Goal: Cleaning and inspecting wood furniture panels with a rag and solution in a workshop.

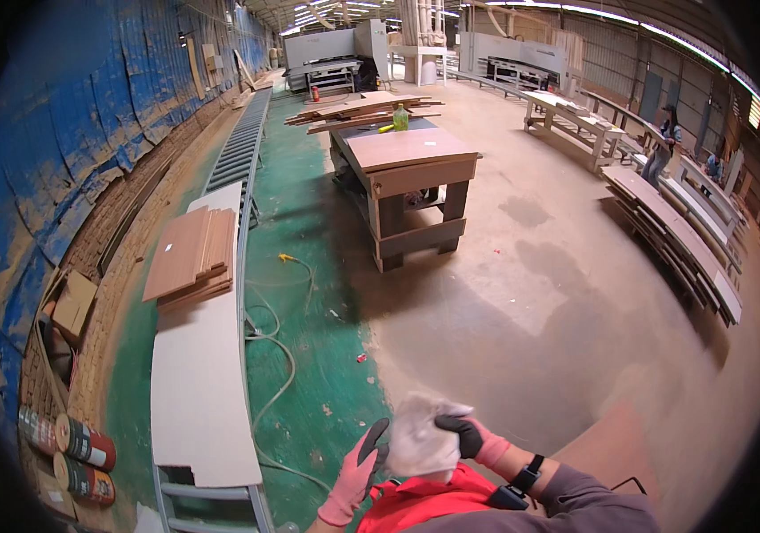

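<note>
A crumpled white cloth (419,437) is in front of my body, at the bottom middle. My right hand (476,439), in a pink glove with dark grey fingers, is closed on its upper right edge. My left hand (360,473), gloved the same way, is just left of the cloth. Its fingers point upward with the thumb apart, and it seems to hold nothing. A red apron (424,505) shows below the cloth, and a black band (528,474) circles my right wrist.
Ahead stands a wooden workbench (416,153) with a green bottle (400,117) on it. Left of it runs a roller conveyor (240,147) bearing brown panels (190,253) and a white board (198,382). A hose (289,377) lies on the green floor. Paint cans (87,442) sit lower left; a person (662,149) stands far right.
</note>
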`<state>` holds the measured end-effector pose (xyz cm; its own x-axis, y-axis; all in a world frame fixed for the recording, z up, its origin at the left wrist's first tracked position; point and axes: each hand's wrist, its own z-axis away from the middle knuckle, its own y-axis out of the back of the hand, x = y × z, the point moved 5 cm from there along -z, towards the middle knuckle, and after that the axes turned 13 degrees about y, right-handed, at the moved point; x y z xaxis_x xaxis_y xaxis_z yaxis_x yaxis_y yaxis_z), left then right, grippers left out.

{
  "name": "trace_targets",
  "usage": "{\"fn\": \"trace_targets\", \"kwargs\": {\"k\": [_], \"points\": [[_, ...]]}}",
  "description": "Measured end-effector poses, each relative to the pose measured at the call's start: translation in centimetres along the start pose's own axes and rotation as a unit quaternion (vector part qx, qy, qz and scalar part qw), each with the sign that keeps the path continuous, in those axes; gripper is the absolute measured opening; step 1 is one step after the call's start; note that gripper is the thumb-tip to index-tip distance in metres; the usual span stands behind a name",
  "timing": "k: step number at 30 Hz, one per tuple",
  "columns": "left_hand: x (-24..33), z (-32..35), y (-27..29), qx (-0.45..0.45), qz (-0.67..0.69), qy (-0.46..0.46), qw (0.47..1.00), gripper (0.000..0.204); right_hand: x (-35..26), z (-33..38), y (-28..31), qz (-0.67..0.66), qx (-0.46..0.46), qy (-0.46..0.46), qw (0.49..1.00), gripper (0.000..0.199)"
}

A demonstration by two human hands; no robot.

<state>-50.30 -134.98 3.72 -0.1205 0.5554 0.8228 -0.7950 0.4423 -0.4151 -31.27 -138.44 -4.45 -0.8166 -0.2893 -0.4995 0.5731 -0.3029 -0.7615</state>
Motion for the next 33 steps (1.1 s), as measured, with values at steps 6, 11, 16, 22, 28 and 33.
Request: {"fn": "trace_targets", "kwargs": {"k": [6, 11, 16, 22, 28, 33], "points": [[3.1, -11.7, 8.7, -0.002, -0.002, 0.046, 0.999, 0.049, -7.7, -11.0, 3.0, -0.152, 0.025, 0.130, 0.980, 0.040], [4.2, -21.3, 17.5, 0.138, 0.030, 0.095, 0.985, 0.044, -11.7, -24.7, 6.6, -0.198, -0.014, 0.058, 0.978, 0.051], [6.2, -28.3, 23.9, 0.209, 0.016, 0.079, 0.974, 0.041, -19.9, -39.2, 3.5, -0.024, 0.001, 0.132, 0.991, 0.035], [13.7, -41.1, 25.8, 0.240, 0.054, 0.154, 0.957, 0.034, -32.4, -50.6, -4.0, -0.071, -0.041, 0.152, 0.985, 0.037], [18.7, -59.0, 27.7, 0.148, 0.013, 0.185, 0.971, 0.037, -43.5, -61.7, -0.7, 0.011, 0.022, 0.347, 0.937, 0.031], [25.9, -73.8, 28.4, 0.125, -0.010, 0.195, 0.973, 0.038, -56.0, -70.1, -8.6, 0.354, 0.151, 0.497, 0.778, 0.029]]}}
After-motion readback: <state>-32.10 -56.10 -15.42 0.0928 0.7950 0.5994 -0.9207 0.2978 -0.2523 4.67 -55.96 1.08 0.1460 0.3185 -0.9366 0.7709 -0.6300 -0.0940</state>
